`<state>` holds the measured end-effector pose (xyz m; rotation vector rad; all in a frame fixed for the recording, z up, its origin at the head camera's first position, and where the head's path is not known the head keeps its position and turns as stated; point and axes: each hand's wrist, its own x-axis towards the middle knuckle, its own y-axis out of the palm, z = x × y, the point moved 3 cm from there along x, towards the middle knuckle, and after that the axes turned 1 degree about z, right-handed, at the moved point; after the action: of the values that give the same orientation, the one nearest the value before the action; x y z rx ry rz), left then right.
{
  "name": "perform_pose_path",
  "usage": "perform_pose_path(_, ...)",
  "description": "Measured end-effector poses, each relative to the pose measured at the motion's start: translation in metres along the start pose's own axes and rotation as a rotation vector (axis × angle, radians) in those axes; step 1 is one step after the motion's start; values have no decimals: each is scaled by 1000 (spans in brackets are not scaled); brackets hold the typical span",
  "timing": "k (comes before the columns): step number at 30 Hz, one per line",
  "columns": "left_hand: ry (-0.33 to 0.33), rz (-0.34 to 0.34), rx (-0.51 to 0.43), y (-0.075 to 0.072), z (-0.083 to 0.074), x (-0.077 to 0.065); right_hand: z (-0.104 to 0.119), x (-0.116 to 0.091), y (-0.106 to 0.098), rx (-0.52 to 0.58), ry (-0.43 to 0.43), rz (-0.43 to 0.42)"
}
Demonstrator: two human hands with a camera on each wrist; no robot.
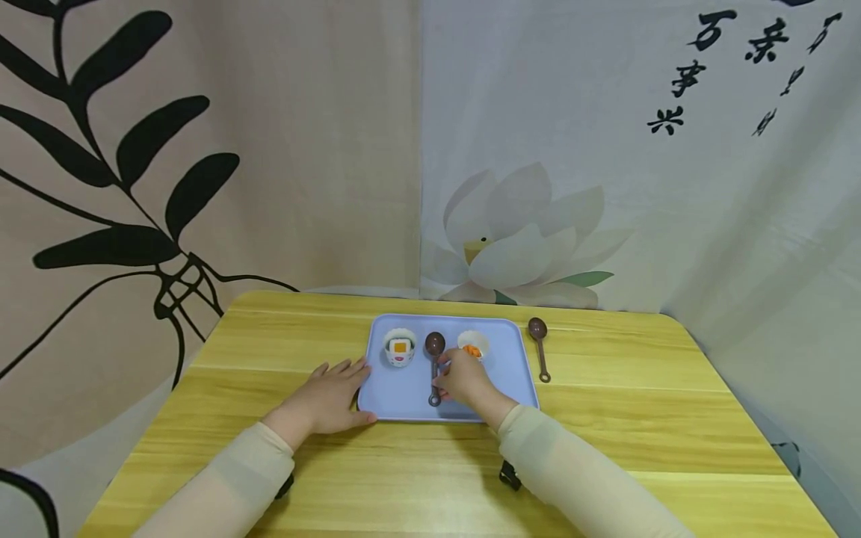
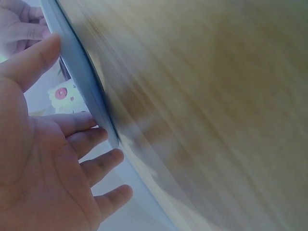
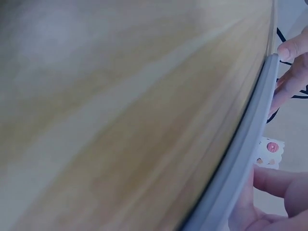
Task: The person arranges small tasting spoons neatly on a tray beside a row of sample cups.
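Observation:
A light blue tray lies on the table, and my left hand rests at its left front corner. The fingers of that hand are spread and straight, with the thumb at the tray's front rim. My right hand is over the tray, its curled fingers pinching the handle of a brown spoon that lies in the middle. To the left stands a small patterned cup with a white and orange piece in it. Behind my right hand, a white cup with orange bits is partly hidden.
A second brown spoon lies on the wooden table, right of the tray. Behind the table hangs a curtain with printed leaves, a lotus and writing.

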<state>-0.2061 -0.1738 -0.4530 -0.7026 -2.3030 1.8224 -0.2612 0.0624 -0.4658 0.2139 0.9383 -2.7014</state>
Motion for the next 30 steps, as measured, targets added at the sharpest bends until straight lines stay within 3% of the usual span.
perform_pose_path(30, -6, -3, -4, 3, 2, 3, -1, -19, -20, 19, -57, 33)
